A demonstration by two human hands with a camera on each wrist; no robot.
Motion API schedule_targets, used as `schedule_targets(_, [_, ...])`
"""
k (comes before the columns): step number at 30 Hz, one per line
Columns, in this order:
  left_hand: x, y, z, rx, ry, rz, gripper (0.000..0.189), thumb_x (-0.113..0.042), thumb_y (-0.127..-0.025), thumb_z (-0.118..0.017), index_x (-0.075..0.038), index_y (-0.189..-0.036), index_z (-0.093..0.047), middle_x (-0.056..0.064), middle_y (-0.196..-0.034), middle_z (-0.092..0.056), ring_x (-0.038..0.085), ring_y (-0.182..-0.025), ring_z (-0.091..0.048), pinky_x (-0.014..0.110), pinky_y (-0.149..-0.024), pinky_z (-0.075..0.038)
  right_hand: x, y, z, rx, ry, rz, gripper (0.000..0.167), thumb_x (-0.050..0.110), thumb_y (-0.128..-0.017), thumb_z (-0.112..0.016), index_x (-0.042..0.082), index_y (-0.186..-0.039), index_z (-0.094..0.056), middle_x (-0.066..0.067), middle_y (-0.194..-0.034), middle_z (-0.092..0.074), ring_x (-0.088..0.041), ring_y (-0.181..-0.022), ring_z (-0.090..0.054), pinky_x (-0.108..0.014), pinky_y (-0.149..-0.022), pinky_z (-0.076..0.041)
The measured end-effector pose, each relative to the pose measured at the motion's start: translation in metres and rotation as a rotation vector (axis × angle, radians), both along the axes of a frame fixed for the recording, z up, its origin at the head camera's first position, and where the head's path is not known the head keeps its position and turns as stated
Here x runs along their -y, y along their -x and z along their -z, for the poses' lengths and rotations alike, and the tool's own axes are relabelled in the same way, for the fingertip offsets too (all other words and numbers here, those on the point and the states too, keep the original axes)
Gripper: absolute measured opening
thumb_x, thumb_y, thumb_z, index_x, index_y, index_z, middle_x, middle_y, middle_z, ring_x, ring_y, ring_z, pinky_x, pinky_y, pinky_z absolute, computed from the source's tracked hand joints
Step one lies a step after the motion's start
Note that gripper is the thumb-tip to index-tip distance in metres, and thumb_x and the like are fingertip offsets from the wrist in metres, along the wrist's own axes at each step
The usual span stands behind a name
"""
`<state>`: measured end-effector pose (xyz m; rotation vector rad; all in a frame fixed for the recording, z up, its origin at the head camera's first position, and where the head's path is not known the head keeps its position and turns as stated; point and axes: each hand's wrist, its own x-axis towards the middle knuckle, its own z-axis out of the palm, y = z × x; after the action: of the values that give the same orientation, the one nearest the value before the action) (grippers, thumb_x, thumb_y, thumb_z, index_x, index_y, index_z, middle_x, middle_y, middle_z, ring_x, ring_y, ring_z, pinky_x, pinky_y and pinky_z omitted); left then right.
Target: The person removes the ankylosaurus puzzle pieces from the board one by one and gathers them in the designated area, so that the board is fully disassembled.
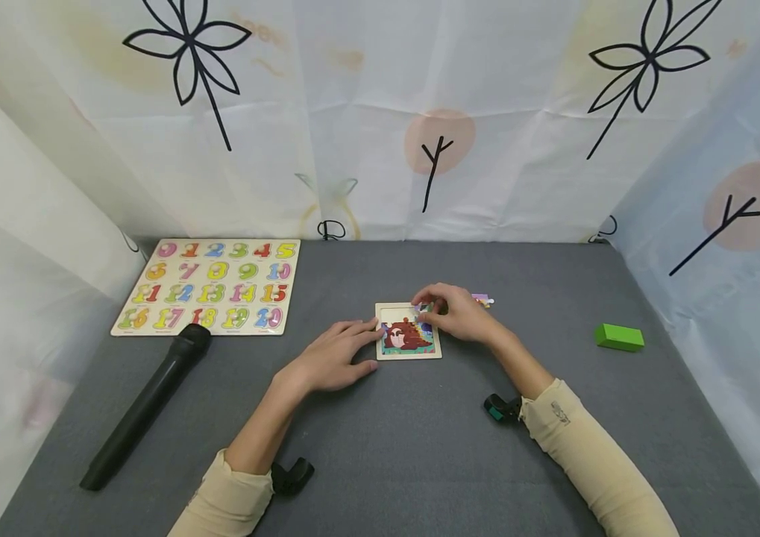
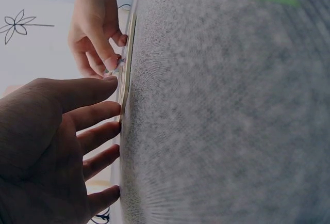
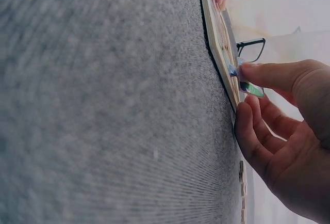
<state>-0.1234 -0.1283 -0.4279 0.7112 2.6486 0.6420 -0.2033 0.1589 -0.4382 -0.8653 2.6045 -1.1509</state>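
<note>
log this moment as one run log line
left hand: touches puzzle tray, left edge | right hand: pinches puzzle piece at tray | table left: number board, microphone | table right: green block

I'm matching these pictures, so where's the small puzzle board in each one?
Head: puzzle board just below and right of centre.
Left wrist: puzzle board edge-on, left of centre.
Right wrist: puzzle board edge-on, upper right of centre.
Shared landmark: right hand, in all three.
</note>
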Motion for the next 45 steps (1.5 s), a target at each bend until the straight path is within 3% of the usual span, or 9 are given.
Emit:
schedule_targets(5, [0.0,0.0,0.0,-0.002,0.004,-0.003,0.061,-0.034,-0.108,-0.066,-0.017,-0.164,-0.05,0.006,-0.178,-0.037,0.037,-0.165,-0.033,0.06,-0.134,-0.029,-0.003,0.0,-0.003,0.029,0.037,-0.007,0.023,0.006,-0.101,-0.074,0.002,-0.124,-0.075,-0.014,-0.115,-0.077,-0.017,-0.091,-0.069,-0.032,-0.083,-0.055])
schedule_targets(12, [0.0,0.0,0.0,0.001,0.0,-0.002,0.061,-0.033,-0.108,-0.067,-0.016,-0.164,-0.05,0.007,-0.178,-0.037,0.037,-0.165,-0.033,0.06,-0.134,-0.029,-0.011,0.0,-0.008,0.118,0.119,0.003,0.026,0.008,-0.104,-0.071,-0.003,-0.128,-0.072,-0.019,-0.112,-0.072,-0.027,-0.086,-0.068,-0.03,-0.066,-0.059])
schedule_targets(18, [0.0,0.0,0.001,-0.006,0.006,0.0,0.061,-0.034,-0.107,-0.066,-0.017,-0.164,-0.05,0.006,-0.178,-0.037,0.036,-0.165,-0.033,0.058,-0.134,-0.029,-0.024,-0.002,-0.014,0.158,0.163,0.049,0.027,0.005,-0.103,-0.071,-0.005,-0.129,-0.071,-0.023,-0.114,-0.074,-0.037,-0.086,-0.069,-0.036,-0.066,-0.061])
schedule_targets(32, [-0.001,-0.001,0.001,-0.013,0.006,0.0,0.061,-0.033,-0.107,-0.067,-0.016,-0.164,-0.051,0.006,-0.178,-0.038,0.036,-0.165,-0.033,0.058,-0.135,-0.029,-0.069,0.0,-0.019,0.14,0.158,0.142,0.029,0.004,-0.102,-0.073,-0.006,-0.129,-0.071,-0.027,-0.12,-0.074,-0.026,-0.086,-0.072,-0.037,-0.069,-0.063])
schedule_targets(45, [0.0,-0.002,-0.001,-0.009,-0.002,0.001,0.061,-0.032,-0.107,-0.067,-0.015,-0.164,-0.05,0.007,-0.178,-0.037,0.037,-0.165,-0.033,0.058,-0.135,-0.029,-0.109,0.003,-0.019,0.141,0.083,0.214,0.029,0.007,-0.105,-0.07,-0.005,-0.131,-0.07,-0.028,-0.123,-0.072,-0.016,-0.085,-0.071,-0.032,-0.07,-0.062])
